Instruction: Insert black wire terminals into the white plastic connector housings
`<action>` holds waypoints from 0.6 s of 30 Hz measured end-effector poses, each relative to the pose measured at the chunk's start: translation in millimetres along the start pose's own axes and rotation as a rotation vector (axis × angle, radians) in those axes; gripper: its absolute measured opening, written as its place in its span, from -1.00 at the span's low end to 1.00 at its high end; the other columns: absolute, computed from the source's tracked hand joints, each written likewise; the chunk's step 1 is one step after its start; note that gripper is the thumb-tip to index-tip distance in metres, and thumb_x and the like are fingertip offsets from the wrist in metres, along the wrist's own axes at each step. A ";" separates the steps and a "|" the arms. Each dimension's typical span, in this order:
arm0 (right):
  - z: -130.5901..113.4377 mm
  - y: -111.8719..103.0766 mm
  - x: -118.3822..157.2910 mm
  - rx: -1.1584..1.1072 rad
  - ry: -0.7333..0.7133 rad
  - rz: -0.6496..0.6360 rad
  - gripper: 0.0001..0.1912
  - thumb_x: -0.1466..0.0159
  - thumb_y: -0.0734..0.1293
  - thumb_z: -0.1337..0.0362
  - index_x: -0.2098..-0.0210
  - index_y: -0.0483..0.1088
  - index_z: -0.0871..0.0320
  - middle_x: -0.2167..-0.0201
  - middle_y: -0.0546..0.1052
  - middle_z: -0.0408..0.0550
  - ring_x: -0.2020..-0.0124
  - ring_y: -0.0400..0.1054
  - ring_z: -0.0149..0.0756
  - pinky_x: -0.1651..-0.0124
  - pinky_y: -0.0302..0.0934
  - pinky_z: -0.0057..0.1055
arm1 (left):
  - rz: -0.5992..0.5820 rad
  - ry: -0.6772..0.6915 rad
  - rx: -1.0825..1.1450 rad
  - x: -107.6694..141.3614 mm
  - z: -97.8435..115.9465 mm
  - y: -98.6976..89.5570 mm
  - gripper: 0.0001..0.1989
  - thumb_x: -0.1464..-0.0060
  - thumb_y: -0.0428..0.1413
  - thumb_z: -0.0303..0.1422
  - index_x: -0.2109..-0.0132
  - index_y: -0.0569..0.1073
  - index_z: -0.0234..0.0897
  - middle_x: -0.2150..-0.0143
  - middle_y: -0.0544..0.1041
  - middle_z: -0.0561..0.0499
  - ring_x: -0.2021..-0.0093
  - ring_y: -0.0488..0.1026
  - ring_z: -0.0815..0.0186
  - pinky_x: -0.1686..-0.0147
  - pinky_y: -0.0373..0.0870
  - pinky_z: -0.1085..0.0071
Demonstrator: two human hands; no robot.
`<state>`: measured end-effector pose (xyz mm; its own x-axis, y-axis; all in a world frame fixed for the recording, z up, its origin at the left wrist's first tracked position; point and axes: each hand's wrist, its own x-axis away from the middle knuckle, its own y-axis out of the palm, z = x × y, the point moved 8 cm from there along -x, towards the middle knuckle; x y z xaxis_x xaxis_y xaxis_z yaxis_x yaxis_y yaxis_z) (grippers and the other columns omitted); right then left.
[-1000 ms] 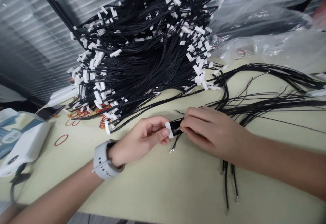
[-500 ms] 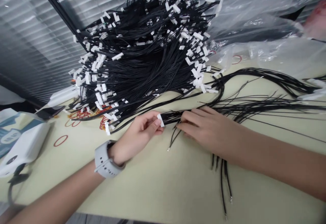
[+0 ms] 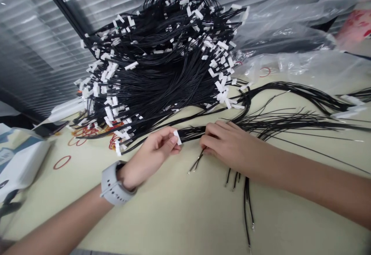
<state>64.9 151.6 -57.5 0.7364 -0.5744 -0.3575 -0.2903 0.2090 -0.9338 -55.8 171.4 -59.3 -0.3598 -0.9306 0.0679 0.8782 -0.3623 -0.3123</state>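
White plastic connector (image 3: 177,137) sits pinched between the thumb and fingers of the left hand (image 3: 152,155), a closed grip at the end of a slim bundle of black insulated wires (image 3: 191,133). The bundle runs rightward into the right hand (image 3: 228,142), whose fingers curl over it; the hand looks closed on the wires, though the fingers hide how firmly. Thin metal-tipped wire ends (image 3: 195,162) poke out below that hand, and longer black strands (image 3: 290,121) fan out to the right across the cream tabletop (image 3: 179,212). Just beyond the hands rises a large heaped pile of black wires with white connectors (image 3: 150,73). A grey sport watch (image 3: 116,183) circles the left wrist. Crumpled clear plastic sheeting (image 3: 290,34) lies at the far right, a red rubber band (image 3: 62,162) lies near a white box (image 3: 20,166) at the left edge, and a slatted blind (image 3: 43,34) fills the background.
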 end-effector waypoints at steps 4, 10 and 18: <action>-2.2 -1.5 -0.4 0.022 -0.003 0.001 -0.74 -0.29 0.02 0.45 0.41 0.27 0.21 0.35 0.28 0.02 0.31 0.12 -0.24 0.27 0.01 -0.30 | -0.002 -0.001 0.016 -0.5 -0.4 0.6 -0.82 -0.16 -0.01 -0.35 0.40 0.27 -0.31 0.46 0.24 0.11 0.42 0.23 0.45 0.37 0.23 0.52; 10.9 -7.7 2.9 -0.247 0.156 -0.022 -0.77 -0.14 0.03 0.58 0.39 0.17 0.17 0.46 0.31 -0.11 0.45 0.16 -0.36 0.43 0.01 -0.44 | -0.005 -0.040 0.067 0.2 -4.8 -2.8 -0.84 -0.15 0.01 -0.33 0.38 0.29 -0.31 0.44 0.26 0.10 0.40 0.24 0.45 0.37 0.25 0.53; 21.2 -26.0 4.1 -0.496 0.339 0.142 -0.80 -0.29 0.14 0.33 0.39 0.36 0.15 0.41 0.41 -0.14 0.42 0.27 -0.45 0.42 0.10 -0.50 | -0.042 -0.060 0.147 2.5 -7.2 0.0 -0.89 -0.15 0.02 -0.35 0.32 0.35 -0.29 0.41 0.32 0.09 0.37 0.28 0.46 0.32 0.30 0.56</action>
<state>88.4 160.6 -35.0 0.4579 -0.8049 -0.3775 -0.6808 -0.0445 -0.7311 -58.9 169.5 -65.9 -0.3819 -0.9142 0.1357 0.9008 -0.4010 -0.1664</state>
